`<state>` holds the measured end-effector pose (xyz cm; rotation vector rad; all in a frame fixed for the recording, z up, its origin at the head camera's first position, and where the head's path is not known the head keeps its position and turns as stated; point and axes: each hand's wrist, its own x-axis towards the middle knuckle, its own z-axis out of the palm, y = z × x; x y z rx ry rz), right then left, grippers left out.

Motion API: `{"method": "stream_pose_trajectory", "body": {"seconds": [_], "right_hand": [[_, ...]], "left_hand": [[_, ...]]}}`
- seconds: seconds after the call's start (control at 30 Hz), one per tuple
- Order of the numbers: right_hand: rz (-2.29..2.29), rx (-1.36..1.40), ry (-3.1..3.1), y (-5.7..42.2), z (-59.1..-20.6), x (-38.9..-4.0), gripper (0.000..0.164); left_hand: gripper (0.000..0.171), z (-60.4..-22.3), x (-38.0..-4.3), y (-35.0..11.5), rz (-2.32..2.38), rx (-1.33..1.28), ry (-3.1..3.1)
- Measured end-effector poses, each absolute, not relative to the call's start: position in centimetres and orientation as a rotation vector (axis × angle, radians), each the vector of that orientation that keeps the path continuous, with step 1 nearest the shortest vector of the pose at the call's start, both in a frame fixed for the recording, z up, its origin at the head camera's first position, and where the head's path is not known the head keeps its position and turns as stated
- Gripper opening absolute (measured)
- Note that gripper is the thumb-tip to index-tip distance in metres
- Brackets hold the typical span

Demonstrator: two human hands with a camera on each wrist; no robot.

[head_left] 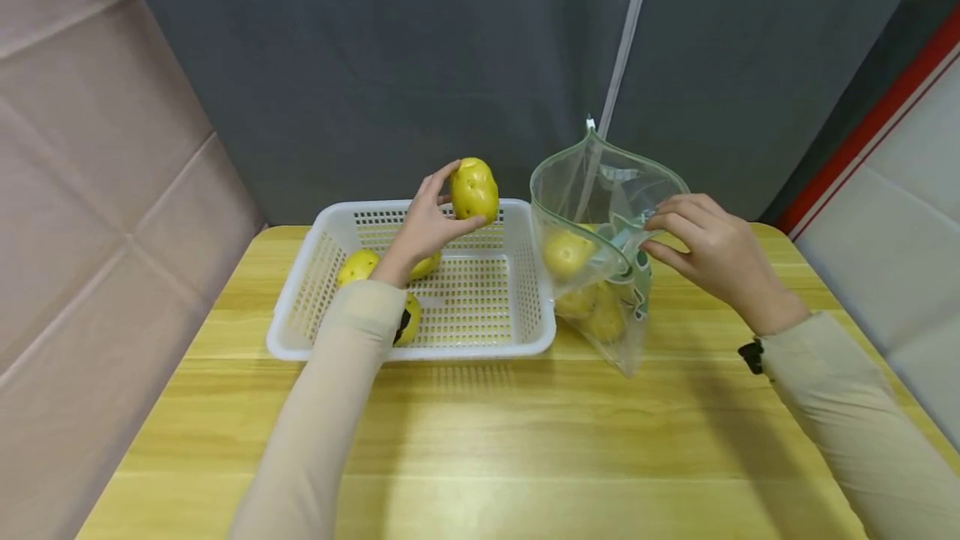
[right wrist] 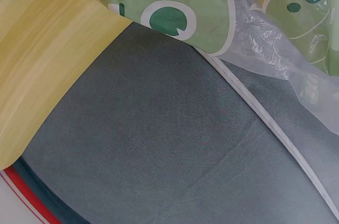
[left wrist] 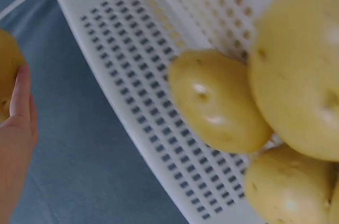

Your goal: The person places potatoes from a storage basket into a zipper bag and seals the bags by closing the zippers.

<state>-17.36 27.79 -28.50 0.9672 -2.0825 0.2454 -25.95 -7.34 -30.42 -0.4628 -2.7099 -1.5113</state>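
My left hand (head_left: 433,225) grips a yellow potato (head_left: 474,191) between thumb and fingers, raised over the back of a white perforated basket (head_left: 531,340). In the left wrist view, part of that hand (left wrist: 17,128) shows at the left edge against the held potato (left wrist: 7,70). Several potatoes (left wrist: 217,102) lie in the basket, partly hidden by my left arm in the head view. My right hand (head_left: 708,244) pinches the rim of a clear zip bag (head_left: 633,340) whose mouth gapes. Potatoes (head_left: 567,254) fill its lower part. The right wrist view shows the bag's green printed side (right wrist: 212,17) without the hand.
Everything stands on a wooden table (head_left: 480,448). A dark grey curtain (head_left: 375,65) with a pale strip hangs behind it. Light padded walls (head_left: 97,215) rise on the left, and a white panel (head_left: 915,173) with a red band borders the right.
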Motion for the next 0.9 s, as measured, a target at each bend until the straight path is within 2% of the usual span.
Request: {"method": "stream_pose_trajectory", "body": {"seconds": [0.37,0.9], "right_hand": [[0.258,0.968,-2.075,27.9,-28.6,-17.6,0.052],[0.267,0.966,-2.073,27.8,-28.6,-17.7,0.053]], "left_hand": [[0.087,-28.0,-24.4,-5.3,-1.82,-0.478,-2.432],[0.084,-25.6,-22.1,-2.4,-1.958,-0.633,-2.192]]}}
